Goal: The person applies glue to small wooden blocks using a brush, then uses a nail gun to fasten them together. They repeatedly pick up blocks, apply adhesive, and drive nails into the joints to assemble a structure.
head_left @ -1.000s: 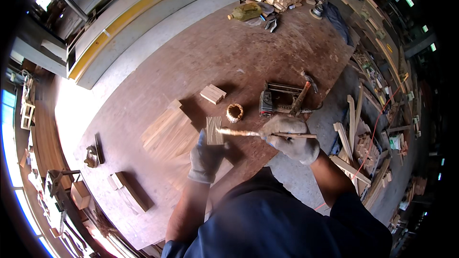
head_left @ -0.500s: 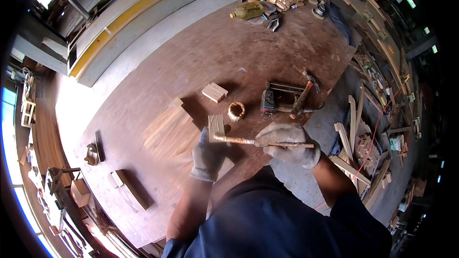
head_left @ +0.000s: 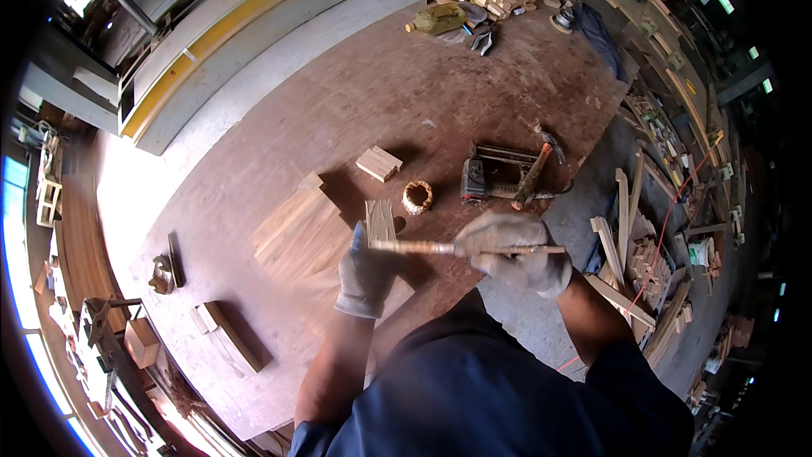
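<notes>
Stick (head_left: 427, 248), head view: its pale tip, at the wooden block's right edge one second earlier, now reaches leftward across the block's near end. The gloved right hand (head_left: 516, 252) closes around the stick; the gloved left hand (head_left: 367, 278) grips the wooden block (head_left: 380, 215), thumb at its left edge, other fingers hidden. The block is left of the crusted cup (head_left: 415, 210). Probably light and stiff, its streaked face perhaps slippery, it is best held by its sides.
</notes>
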`<act>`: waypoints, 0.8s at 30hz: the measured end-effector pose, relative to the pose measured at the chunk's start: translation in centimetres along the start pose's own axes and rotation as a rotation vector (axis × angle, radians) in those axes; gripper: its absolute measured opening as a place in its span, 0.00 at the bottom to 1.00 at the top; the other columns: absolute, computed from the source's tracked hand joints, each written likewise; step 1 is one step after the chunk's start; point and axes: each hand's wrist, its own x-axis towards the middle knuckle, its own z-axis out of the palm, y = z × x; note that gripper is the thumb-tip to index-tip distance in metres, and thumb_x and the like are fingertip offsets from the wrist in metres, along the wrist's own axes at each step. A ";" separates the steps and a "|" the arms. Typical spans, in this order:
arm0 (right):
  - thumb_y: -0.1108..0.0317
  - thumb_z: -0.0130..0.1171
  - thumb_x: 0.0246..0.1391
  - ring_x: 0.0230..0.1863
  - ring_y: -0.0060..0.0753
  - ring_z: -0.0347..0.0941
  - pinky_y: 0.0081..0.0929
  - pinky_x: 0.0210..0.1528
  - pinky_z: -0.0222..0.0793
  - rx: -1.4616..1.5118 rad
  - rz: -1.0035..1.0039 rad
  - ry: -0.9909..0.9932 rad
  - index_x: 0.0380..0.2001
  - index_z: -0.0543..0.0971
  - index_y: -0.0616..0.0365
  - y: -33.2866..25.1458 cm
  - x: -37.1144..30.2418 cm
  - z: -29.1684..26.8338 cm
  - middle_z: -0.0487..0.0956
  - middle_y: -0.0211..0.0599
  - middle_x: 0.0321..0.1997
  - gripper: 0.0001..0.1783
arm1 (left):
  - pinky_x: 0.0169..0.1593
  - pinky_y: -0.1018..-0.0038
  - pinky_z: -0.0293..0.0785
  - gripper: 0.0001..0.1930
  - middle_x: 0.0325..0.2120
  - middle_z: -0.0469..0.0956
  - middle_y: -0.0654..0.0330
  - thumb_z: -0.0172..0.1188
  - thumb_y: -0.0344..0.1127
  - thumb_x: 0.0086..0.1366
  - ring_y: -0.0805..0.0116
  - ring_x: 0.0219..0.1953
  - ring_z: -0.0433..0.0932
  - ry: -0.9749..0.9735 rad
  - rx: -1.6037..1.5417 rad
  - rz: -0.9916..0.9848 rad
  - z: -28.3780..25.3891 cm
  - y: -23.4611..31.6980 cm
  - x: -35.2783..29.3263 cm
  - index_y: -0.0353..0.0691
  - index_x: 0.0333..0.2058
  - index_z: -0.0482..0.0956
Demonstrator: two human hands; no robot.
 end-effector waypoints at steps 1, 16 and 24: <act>0.84 0.64 0.52 0.46 0.41 0.86 0.33 0.49 0.83 -0.059 -0.024 0.066 0.38 0.87 0.65 0.2 0.5 0.2 0.88 0.47 0.44 0.10 | 0.51 0.57 0.82 0.26 0.54 0.84 0.48 0.51 0.53 0.80 0.55 0.50 0.83 0.003 -0.102 -0.027 -0.4 -0.9 0.3 0.40 0.64 0.75; 0.83 0.64 0.52 0.44 0.38 0.85 0.32 0.47 0.82 -0.009 -0.002 0.012 0.39 0.87 0.64 -0.3 0.0 0.4 0.87 0.46 0.44 0.11 | 0.52 0.56 0.83 0.29 0.56 0.83 0.47 0.51 0.54 0.80 0.52 0.54 0.83 -0.061 -0.226 -0.075 -0.5 -0.5 0.1 0.39 0.67 0.72; 0.82 0.59 0.60 0.47 0.36 0.84 0.32 0.51 0.81 0.170 0.216 0.257 0.44 0.86 0.66 2.6 0.7 0.4 0.86 0.44 0.44 0.10 | 0.49 0.58 0.81 0.28 0.54 0.83 0.48 0.49 0.55 0.81 0.55 0.51 0.84 -0.056 -0.033 -0.029 0.1 -0.6 -0.5 0.40 0.65 0.75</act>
